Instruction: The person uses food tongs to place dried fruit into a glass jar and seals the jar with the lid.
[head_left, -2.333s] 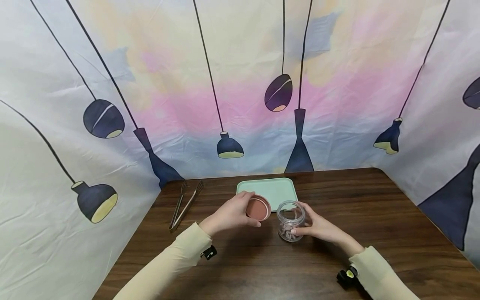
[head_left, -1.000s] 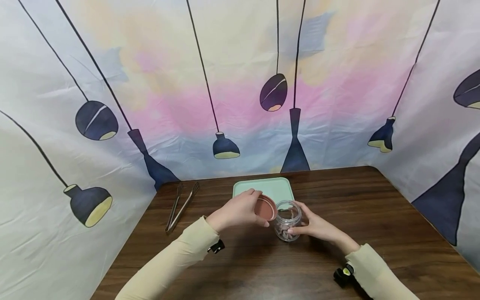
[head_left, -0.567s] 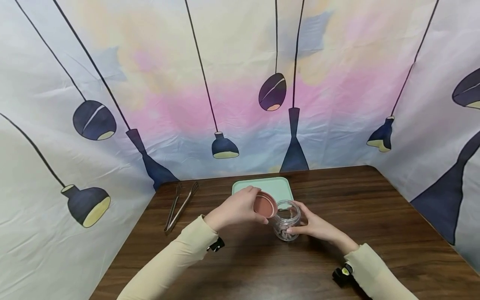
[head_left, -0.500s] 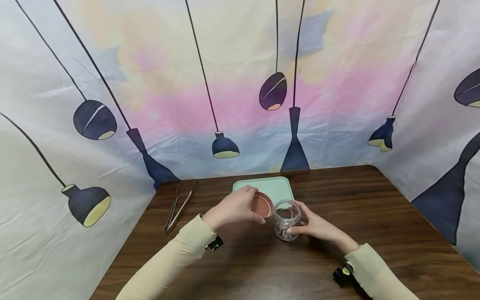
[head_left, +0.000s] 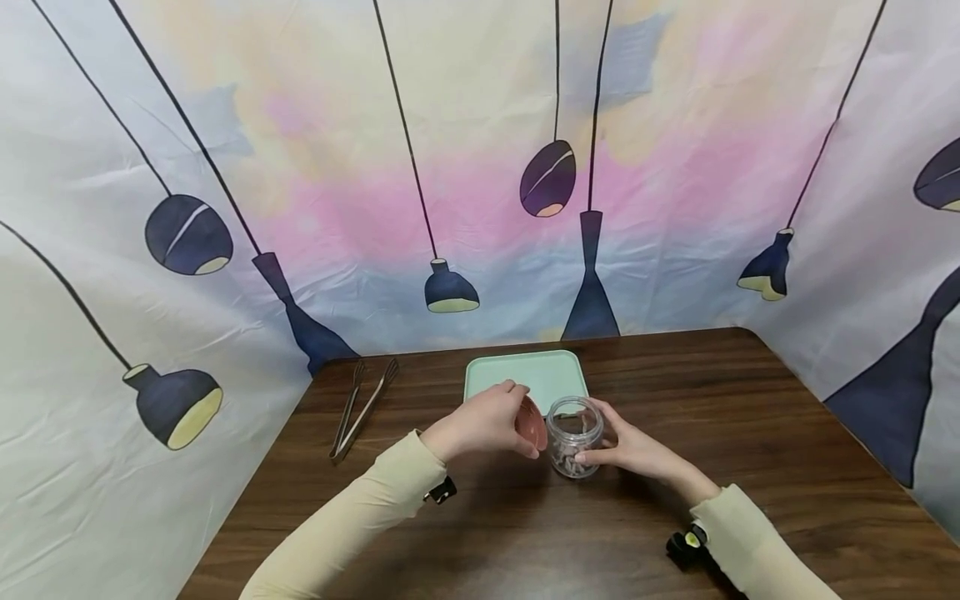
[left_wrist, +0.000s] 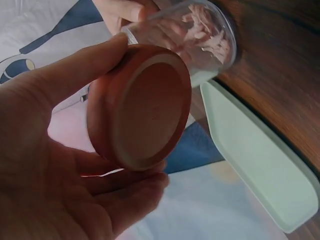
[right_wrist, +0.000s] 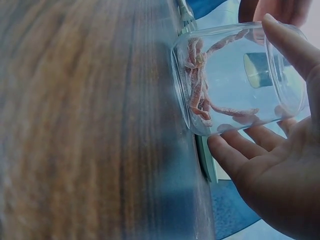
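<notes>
My left hand [head_left: 480, 425] pinches a round reddish-brown lid [head_left: 531, 423] by its edge, thumb on one side and fingers on the other. In the left wrist view the flat face of the lid [left_wrist: 152, 110] turns toward the camera. The lid is tilted just left of the rim of a clear jar [head_left: 562, 454]; whether they touch I cannot tell. My right hand [head_left: 637, 452] grips the jar from the right, its thumb on the near side. The jar stands upright and uncovered on the table. Pale pinkish-brown strips [right_wrist: 197, 85] lie in its bottom.
A mint-green tray [head_left: 525, 367] sits behind the hands, partly hidden by the left hand and the jar. Metal tongs [head_left: 363, 412] lie at the table's back left. The dark wooden table [head_left: 712, 392] ends at a printed cloth backdrop [head_left: 495, 208].
The lid first came right to the jar's rim, then drew back slightly left. Now it is near the rim again and turned more edge-on. My right hand and the jar have stayed put.
</notes>
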